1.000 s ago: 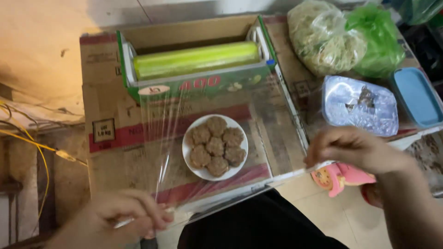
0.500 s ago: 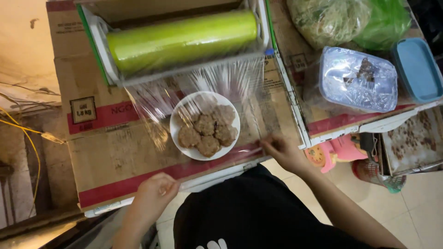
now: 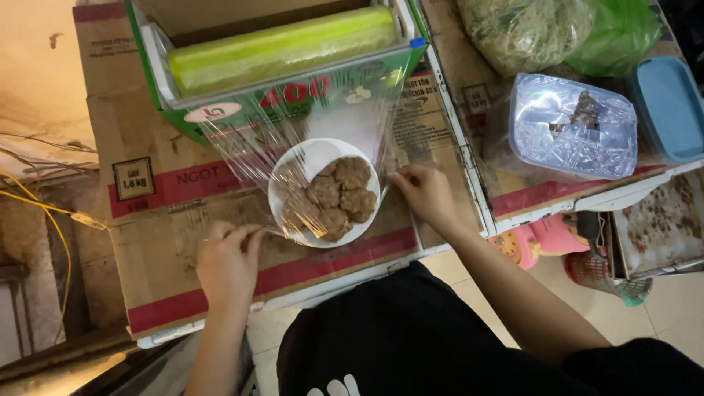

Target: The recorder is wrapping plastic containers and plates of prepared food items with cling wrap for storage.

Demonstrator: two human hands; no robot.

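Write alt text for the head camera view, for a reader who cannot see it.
A person's left hand and right hand pull clear cling film from a green dispenser box down over a white plate of brown patties. The plate sits on a cardboard box; a film-covered container stands to the right.

Cling film (image 3: 293,158): near-transparent, front edge not discernible | left hand (image 3: 224,264): fingertips curled, grip on film unconfirmed | patties (image 3: 334,198): partly veiled by film | green bag (image 3: 623,29): cut by top edge | blue lid (image 3: 671,106): cut by right edge | wrapped container (image 3: 572,128): contents indistinct
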